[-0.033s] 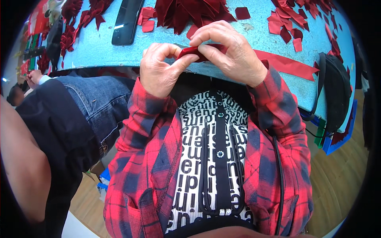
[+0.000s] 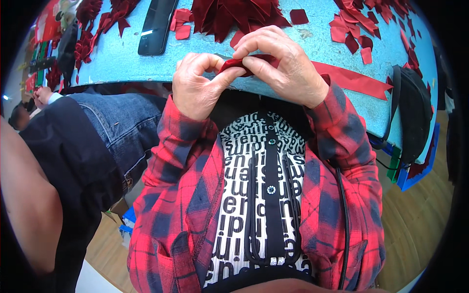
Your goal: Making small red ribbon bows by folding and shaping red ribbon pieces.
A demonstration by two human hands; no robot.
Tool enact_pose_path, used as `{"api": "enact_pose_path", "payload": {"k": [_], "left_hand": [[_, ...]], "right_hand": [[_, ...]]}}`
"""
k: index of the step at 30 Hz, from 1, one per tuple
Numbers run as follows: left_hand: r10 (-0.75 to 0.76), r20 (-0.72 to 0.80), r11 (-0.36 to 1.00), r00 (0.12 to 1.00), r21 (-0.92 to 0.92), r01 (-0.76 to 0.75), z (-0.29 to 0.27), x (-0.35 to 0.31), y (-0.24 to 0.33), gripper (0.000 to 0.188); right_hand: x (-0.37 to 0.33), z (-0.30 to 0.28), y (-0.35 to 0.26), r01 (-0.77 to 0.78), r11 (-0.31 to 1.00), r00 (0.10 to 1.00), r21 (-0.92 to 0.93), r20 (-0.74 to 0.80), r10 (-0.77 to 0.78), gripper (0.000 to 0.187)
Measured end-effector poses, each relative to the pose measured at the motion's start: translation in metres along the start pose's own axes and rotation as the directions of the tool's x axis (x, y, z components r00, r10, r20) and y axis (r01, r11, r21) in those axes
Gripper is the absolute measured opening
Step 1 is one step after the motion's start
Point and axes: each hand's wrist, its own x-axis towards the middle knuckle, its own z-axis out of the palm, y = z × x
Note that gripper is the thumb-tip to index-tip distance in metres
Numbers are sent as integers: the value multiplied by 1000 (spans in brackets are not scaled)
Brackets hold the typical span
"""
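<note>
Both hands are raised in front of me at the near edge of the blue table (image 2: 124, 68). A piece of dark red ribbon (image 2: 232, 63), folded over, is pinched between them. My left hand (image 2: 194, 88) grips its left end between thumb and bent fingers. On its right part, my right hand (image 2: 293, 68) presses with the thumb, index finger arched above. Behind the right wrist a long red ribbon (image 2: 351, 82) with a notched end stretches rightward; whether it joins the held piece is hidden. Just beyond my fingers sits a large dark red cluster of pointed fabric pieces (image 2: 234, 17).
A black phone (image 2: 153, 36) lies left of the cluster, near small red fabric squares (image 2: 182, 32). More red scraps (image 2: 351, 29) are scattered at the far right. A black bag (image 2: 414, 112) hangs at the right edge. Another person's jeans-clad leg (image 2: 122, 117) is close on my left.
</note>
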Motion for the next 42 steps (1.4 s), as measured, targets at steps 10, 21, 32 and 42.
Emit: {"api": "enact_pose_path", "payload": {"k": [10, 21, 32, 42], "left_hand": [[70, 45, 993, 997, 95, -74, -8, 1, 7, 24], [211, 87, 947, 974, 228, -226, -10, -1, 6, 20], [291, 12, 928, 957, 239, -286, -11, 0, 9, 26], [395, -46, 882, 917, 299, -365, -23, -3, 10, 27]], "right_hand": [[2, 4, -11, 41, 997, 999, -68, -15, -42, 19], [-2, 6, -15, -1, 999, 999, -45, 34, 2, 15], [2, 3, -16, -125, 982, 989, 143, 99, 111, 14], [10, 4, -20, -370, 786, 928, 495, 237, 287, 8]]}}
